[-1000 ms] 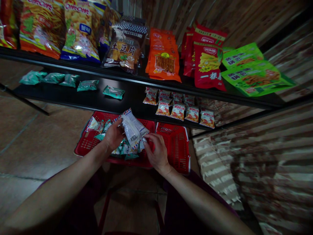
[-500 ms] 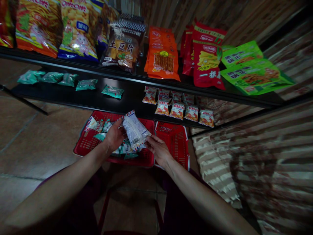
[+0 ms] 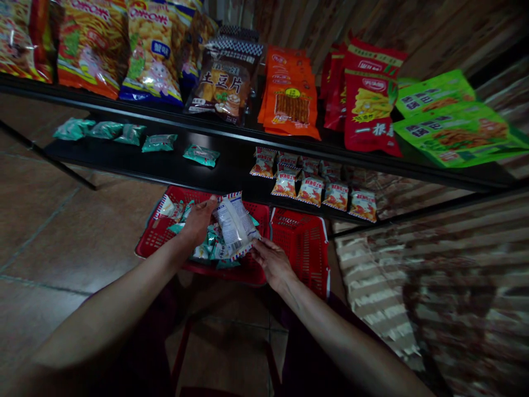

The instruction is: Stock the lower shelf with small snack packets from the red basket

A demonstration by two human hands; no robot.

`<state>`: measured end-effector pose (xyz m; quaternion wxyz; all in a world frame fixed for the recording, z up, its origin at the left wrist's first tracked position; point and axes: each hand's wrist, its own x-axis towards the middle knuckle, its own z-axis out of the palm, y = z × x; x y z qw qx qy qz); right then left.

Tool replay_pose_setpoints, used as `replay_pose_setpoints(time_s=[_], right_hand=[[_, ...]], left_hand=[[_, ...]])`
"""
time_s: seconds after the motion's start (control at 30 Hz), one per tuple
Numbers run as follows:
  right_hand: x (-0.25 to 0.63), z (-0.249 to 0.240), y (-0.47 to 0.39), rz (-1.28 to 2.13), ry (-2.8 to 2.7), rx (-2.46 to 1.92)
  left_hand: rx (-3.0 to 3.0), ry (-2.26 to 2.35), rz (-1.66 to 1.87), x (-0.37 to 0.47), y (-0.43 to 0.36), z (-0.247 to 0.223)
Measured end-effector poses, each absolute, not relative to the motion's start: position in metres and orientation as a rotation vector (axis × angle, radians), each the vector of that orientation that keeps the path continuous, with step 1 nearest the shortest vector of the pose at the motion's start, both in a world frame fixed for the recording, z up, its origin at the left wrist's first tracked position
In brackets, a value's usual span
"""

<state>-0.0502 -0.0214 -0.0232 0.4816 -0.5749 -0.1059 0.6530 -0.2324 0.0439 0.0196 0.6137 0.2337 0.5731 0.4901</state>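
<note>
A white snack packet (image 3: 235,225) with a striped red and blue edge is held over the red basket (image 3: 144,242), its printed back and barcode facing up. My left hand (image 3: 200,221) grips its upper left corner between thumb and fingers. At the lower right corner, my right hand (image 3: 270,261) pinches the packet's edge. Several green packets (image 3: 212,240) lie in the basket under it, with a white striped packet (image 3: 168,208) at the basket's back left.
A second red basket (image 3: 301,242) stands to the right. The black lower shelf (image 3: 165,164) bears green packets (image 3: 201,155) and small striped packets (image 3: 310,188). Larger snack bags (image 3: 291,99) stand on the upper shelf (image 3: 248,133). Corrugated material (image 3: 380,298) is at the right.
The view has shifted, so shelves and baskets appear farther right. The packet has turned slightly between my hands, and my left fingers have moved onto its top corner.
</note>
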Motion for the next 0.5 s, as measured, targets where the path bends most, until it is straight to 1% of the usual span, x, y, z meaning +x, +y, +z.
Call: replay_pose_setpoints(time_s=[0.1,0.27,0.5], right_hand=[[-0.051,-0.022,-0.019,1.574,-0.294,-1.376],[-0.052,-0.021,-0.021,1.59,-0.29,-1.37],[-0.048,-0.019,-0.021,1.52,-0.372,-1.349]], left_hand=[[0.636,1.313,1.105,-0.236,0.045,0.023],[0.637,1.29,1.084,-0.238,0.045,0.018],[0.498,1.158,1.071,-0.245,0.044,0.006]])
